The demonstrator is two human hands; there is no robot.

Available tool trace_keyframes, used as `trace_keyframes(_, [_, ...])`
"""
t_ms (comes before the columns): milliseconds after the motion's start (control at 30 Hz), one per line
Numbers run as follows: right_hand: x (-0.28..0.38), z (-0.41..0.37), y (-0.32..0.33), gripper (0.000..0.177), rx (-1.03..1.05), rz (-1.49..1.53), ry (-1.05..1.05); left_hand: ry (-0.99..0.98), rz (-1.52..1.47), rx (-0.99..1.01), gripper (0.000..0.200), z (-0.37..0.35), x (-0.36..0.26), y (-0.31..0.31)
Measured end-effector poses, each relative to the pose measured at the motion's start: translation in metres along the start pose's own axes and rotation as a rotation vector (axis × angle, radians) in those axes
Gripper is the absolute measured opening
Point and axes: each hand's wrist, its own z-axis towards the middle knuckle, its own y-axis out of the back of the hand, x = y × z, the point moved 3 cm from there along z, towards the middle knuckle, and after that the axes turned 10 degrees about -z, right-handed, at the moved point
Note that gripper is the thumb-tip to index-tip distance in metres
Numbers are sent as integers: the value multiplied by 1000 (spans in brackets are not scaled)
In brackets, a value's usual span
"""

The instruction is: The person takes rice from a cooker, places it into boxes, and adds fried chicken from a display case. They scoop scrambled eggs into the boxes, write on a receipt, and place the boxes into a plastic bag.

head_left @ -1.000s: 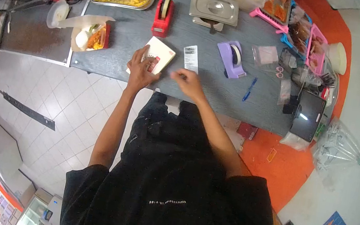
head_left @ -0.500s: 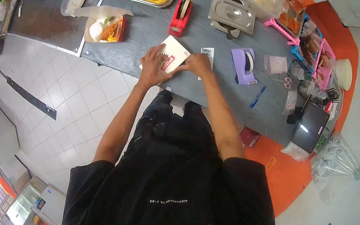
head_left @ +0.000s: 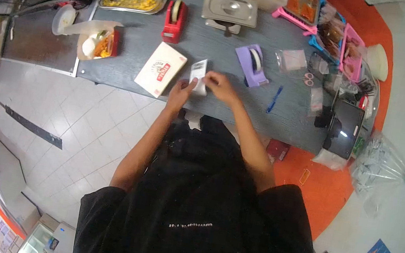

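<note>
A closed white box with a red label (head_left: 161, 69) lies on the grey counter near its front edge. Just right of it, a printed white paper slip (head_left: 199, 69) is pinched at its lower part by my left hand (head_left: 181, 93). My right hand (head_left: 222, 87) is curled at the slip's right side, its fingertips closed against the edge. The red tape dispenser (head_left: 173, 26) stands behind the box, and the purple tape dispenser (head_left: 252, 66) is to the right of my right hand.
An open food box (head_left: 111, 45) and a metal tray of yellow food (head_left: 147, 7) are at the left. A lidded steel container (head_left: 230, 9) stands at the back. Rightward lie a blue pen (head_left: 274, 99), pink scissors (head_left: 308, 79), baskets and a tablet (head_left: 344, 129).
Both hands have left the white box, which now lies closed on the counter. They have moved to the paper slip, and my left hand has taken hold of it. The view has shifted slightly.
</note>
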Motion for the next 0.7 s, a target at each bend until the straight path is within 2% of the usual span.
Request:
trace_keyframes(33, [5, -13, -2, 30, 95, 46, -8, 143, -161, 73, 54, -2, -11, -10])
trace_keyframes(67, [9, -28, -1, 27, 191, 91, -17, 265, -273, 148, 45, -10, -21, -17])
trace_keyframes(100, [21, -43, 13, 27, 187, 83, -20, 225, -387, 204, 36, -6, -12, -22])
trace_keyframes(167, [41, -65, 54, 28, 32, -338, -149, -21, -159, 131, 26, -15, -36, -27])
trace_keyframes(233, [21, -74, 100, 31, -521, -207, -154, -151, -81, -6, 22, -32, -67, -28])
trace_keyframes(267, [10, -75, 122, 32, -606, -391, -174, -291, -68, -5, 21, -35, -73, -26])
trace_keyframes(300, [0, -72, 141, 32, -693, -575, -195, -289, -59, -16, 24, -39, -80, -24])
trace_keyframes(333, [-12, -63, 149, 32, -694, -572, -195, -286, -43, -25, 25, -39, -80, -22])
trace_keyframes(400, [-37, -43, 151, 26, -335, -334, -190, -285, 5, -41, 27, -32, -73, -8])
trace_keyframes(433, [-32, -44, 157, 26, -333, -330, -187, -367, 14, -68, 29, -30, -71, -1])
trace_keyframes(500, [-33, -46, 161, 26, -114, 65, -502, -472, 93, -102, 31, -23, -71, 20])
trace_keyframes(533, [-37, -51, 161, 26, -104, 63, -495, -432, 110, -111, 34, -19, -68, 35])
trace_keyframes(600, [-43, -69, 153, 26, -202, 513, -231, -471, 100, -170, 30, -11, -71, 56])
trace_keyframes(633, [-51, -76, 147, 26, -176, 510, -227, -459, 121, -186, 28, -9, -76, 66])
trace_keyframes(700, [-65, -90, 138, 24, -350, -14, -97, -617, 206, -221, 26, 5, -76, 79])
